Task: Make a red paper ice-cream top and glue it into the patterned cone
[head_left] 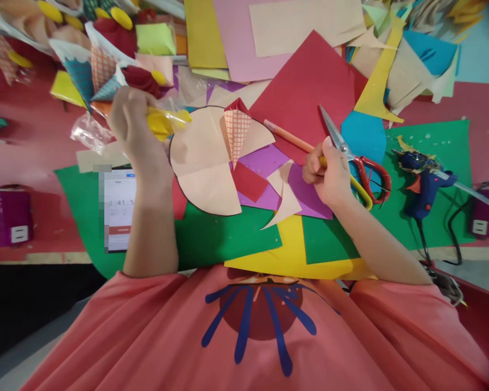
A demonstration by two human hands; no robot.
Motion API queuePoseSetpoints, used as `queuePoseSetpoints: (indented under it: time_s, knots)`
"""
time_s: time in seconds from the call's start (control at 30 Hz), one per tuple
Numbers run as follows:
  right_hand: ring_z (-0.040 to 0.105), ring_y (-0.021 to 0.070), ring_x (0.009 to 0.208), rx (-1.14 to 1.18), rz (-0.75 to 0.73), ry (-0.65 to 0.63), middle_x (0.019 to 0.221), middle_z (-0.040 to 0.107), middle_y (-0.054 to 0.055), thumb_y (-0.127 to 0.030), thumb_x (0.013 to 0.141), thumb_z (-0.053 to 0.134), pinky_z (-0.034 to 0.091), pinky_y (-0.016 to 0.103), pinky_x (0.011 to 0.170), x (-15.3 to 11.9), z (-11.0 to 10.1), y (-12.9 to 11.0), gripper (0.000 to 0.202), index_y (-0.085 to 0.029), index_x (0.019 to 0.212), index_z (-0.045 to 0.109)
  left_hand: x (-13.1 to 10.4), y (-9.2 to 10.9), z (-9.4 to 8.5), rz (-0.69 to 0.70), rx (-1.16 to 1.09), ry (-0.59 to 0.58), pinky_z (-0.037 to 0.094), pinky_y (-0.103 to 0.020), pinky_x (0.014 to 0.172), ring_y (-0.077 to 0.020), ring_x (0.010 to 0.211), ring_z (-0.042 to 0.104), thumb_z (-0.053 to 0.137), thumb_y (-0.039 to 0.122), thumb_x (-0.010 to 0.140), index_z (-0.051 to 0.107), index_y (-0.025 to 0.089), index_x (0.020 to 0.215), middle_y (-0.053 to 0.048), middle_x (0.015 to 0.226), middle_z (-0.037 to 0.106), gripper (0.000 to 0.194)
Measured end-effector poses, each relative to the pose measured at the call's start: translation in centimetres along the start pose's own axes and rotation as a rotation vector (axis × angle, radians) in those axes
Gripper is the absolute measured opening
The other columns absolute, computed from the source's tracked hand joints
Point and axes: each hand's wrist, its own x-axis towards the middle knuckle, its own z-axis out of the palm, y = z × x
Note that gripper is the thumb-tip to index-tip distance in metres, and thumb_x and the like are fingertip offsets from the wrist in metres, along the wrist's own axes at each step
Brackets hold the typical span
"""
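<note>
My left hand [132, 122] is closed around a yellow piece [163, 125] with clear plastic about it, held above the left edge of a cream paper disc [204, 157]. The disc has a dark outline, and a wedge is cut from its lower right. On it lies a small red-and-white checked cone [238, 130], point toward me. My right hand [328, 168] has its fingers curled on an orange pen-like stick [289, 136] that points up and left. Scissors [344, 146] with red handles lie beside and partly behind this hand. A yellow handle-like piece [362, 194] shows below them.
A blue glue gun [426, 190] with its cable rests at the right on green sheet [452, 146]. Left of me lies a phone [120, 212] showing a timer. Coloured sheets, including a red one [305, 81], and scraps cover the back. Several cloth cones [79, 65] crowd the back left.
</note>
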Motion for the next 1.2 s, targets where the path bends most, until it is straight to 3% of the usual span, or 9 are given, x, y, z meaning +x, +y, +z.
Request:
queuePoseSetpoints:
  time_s: [0.17, 0.37, 0.43, 0.53, 0.67, 0.83, 0.97, 1.07, 1.2]
  knots:
    - [0.013, 0.0039, 0.035, 0.069, 0.115, -0.087, 0.043, 0.017, -0.01, -0.069, 0.08, 0.055, 0.015, 0.02, 0.035, 0.0, -0.2, -0.2, 0.062, -0.022, 0.05, 0.03, 0.7, -1.6, -0.1, -0.118, 0.131, 0.113, 0.043, -0.042, 0.094, -0.0148, 0.096, 0.053, 0.048, 0.032, 0.089, 0.051, 0.021, 0.085, -0.002, 0.093, 0.057, 0.012]
    - [0.056, 0.0082, 0.057, 0.234, 0.196, -0.137, 0.07, 0.059, -0.003, -0.061, 0.091, 0.045, 0.05, 0.022, 0.056, 0.0, 0.2, -0.2, 0.042, -0.022, 0.079, 0.056, -1.0, -0.1, 2.2, 0.154, 0.464, 0.236, 0.011, -0.048, 0.121, -0.0214, 0.143, 0.023, 0.015, 0.073, 0.09, 0.044, 0.021, 0.13, -0.006, 0.148, 0.036, 0.071]
    - [0.067, 0.0109, 0.078, 0.256, 0.271, -0.169, 0.092, 0.069, 0.0, -0.053, 0.092, 0.046, 0.056, 0.025, 0.071, 0.1, 0.4, -0.2, 0.034, -0.023, 0.096, 0.061, -2.2, 2.1, 3.1, 0.191, 0.386, 0.046, 0.014, -0.042, 0.122, -0.017, 0.147, 0.02, 0.023, 0.064, 0.095, 0.038, 0.027, 0.138, -0.002, 0.156, 0.028, 0.059]
    - [0.07, 0.0133, 0.093, 0.246, 0.332, -0.21, 0.106, 0.072, 0.001, -0.042, 0.091, 0.05, 0.058, 0.03, 0.084, -0.1, 0.5, 0.1, 0.027, -0.024, 0.109, 0.061, -3.9, 5.0, 4.4, 0.338, 0.216, -0.265, 0.024, -0.04, 0.123, -0.0166, 0.145, 0.032, 0.039, 0.054, 0.096, 0.041, 0.037, 0.138, 0.004, 0.151, 0.042, 0.046]
    - [0.071, 0.0117, 0.088, 0.254, 0.326, -0.247, 0.097, 0.073, -0.002, -0.033, 0.088, 0.057, 0.058, 0.029, 0.083, -0.7, 0.7, 0.7, 0.025, -0.025, 0.112, 0.059, -5.2, 6.3, 6.0, 0.519, 0.081, -0.414, 0.037, -0.044, 0.116, -0.0222, 0.133, 0.048, 0.052, 0.048, 0.092, 0.05, 0.027, 0.135, -0.004, 0.138, 0.059, 0.048]
    - [0.07, 0.0078, 0.082, 0.274, 0.36, -0.224, 0.085, 0.069, -0.006, -0.029, 0.088, 0.059, 0.056, 0.018, 0.07, -1.2, 1.5, 0.9, 0.01, -0.025, 0.097, 0.062, -5.6, 6.1, 7.3, 0.446, -0.053, -0.498, 0.039, -0.048, 0.112, -0.0245, 0.127, 0.054, 0.054, 0.052, 0.09, 0.061, 0.024, 0.122, -0.007, 0.127, 0.066, 0.043]
    - [0.069, 0.0076, 0.083, 0.228, 0.323, -0.268, 0.091, 0.067, -0.007, -0.039, 0.09, 0.054, 0.058, 0.023, 0.082, -1.4, 1.7, 0.3, 0.02, -0.03, 0.107, 0.061, -5.4, 7.0, 6.9, 0.396, -0.152, -0.432, 0.045, -0.044, 0.105, -0.0219, 0.112, 0.063, 0.057, 0.05, 0.089, 0.067, 0.024, 0.101, -0.005, 0.108, 0.072, 0.031]
    - [0.068, 0.0127, 0.099, 0.02, 0.16, -0.204, 0.114, 0.066, -0.004, -0.043, 0.089, 0.056, 0.059, 0.029, 0.088, -1.7, 1.4, -0.7, 0.026, -0.033, 0.113, 0.059, -5.1, 8.2, 6.3, 0.226, -0.282, -0.361, 0.054, -0.038, 0.083, -0.0193, 0.089, 0.066, 0.059, 0.055, 0.085, 0.067, 0.024, 0.086, -0.004, 0.087, 0.072, 0.032]
    - [0.049, 0.0205, 0.135, -0.442, -0.186, -0.164, 0.143, 0.053, -0.003, -0.044, 0.091, 0.053, 0.045, 0.039, 0.112, -2.2, 0.9, -1.5, 0.036, -0.035, 0.125, 0.055, -5.3, 9.4, 6.9, -0.149, -0.512, -0.566, 0.054, -0.031, 0.066, -0.0139, 0.065, 0.065, 0.048, 0.065, 0.087, 0.064, 0.018, 0.069, -0.002, 0.067, 0.067, 0.052]
